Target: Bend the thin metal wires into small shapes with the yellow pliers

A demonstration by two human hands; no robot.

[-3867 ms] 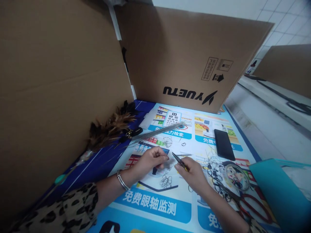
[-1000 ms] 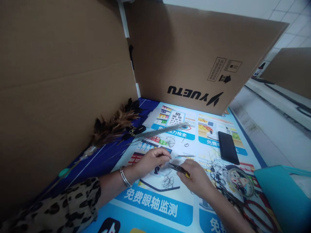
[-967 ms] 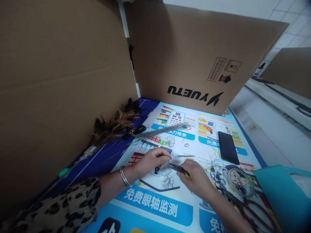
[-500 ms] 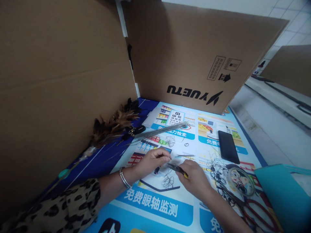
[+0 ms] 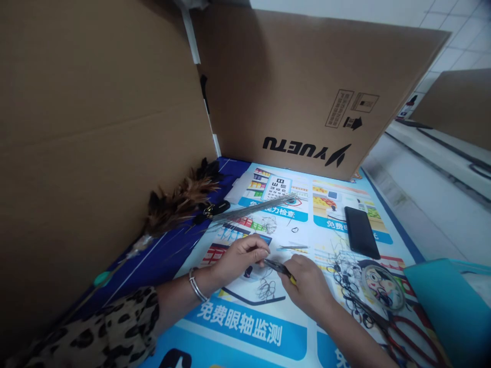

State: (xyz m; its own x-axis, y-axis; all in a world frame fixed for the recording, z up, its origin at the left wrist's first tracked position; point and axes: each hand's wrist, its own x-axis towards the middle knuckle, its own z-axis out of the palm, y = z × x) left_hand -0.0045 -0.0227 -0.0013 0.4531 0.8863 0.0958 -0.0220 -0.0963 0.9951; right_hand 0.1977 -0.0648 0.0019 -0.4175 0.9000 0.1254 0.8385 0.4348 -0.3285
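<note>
Along the right edge of the bench (image 5: 230, 352), an open turquoise box or pouch (image 5: 441, 296) holds something whitish, too blurred to name, and its right side is cut off by the frame. Just left of it lies a round, clear, ring-shaped object (image 5: 401, 292), whether dish or roll I cannot tell, with a printed cartoon face showing inside its rim and small dark rings (image 5: 367, 321) scattered beside it. Nearer, the nearer handle of the red-handled metal scissors (image 5: 378, 318) is hard to make out. Mid-bench, the left hand (image 5: 244, 255) has thumb and fingers pinched together; whatever sits between them is too small to tell. The right hand (image 5: 307, 283) grips dark metal pliers (image 5: 281, 267) with yellow on the handles, which are mostly hidden in the palm. Their long axis slants from near right to far left, tip pointing at the left fingertips; contact there is unclear. Just nearer lies a loose tangle of thin grey wire (image 5: 266, 290).
</note>
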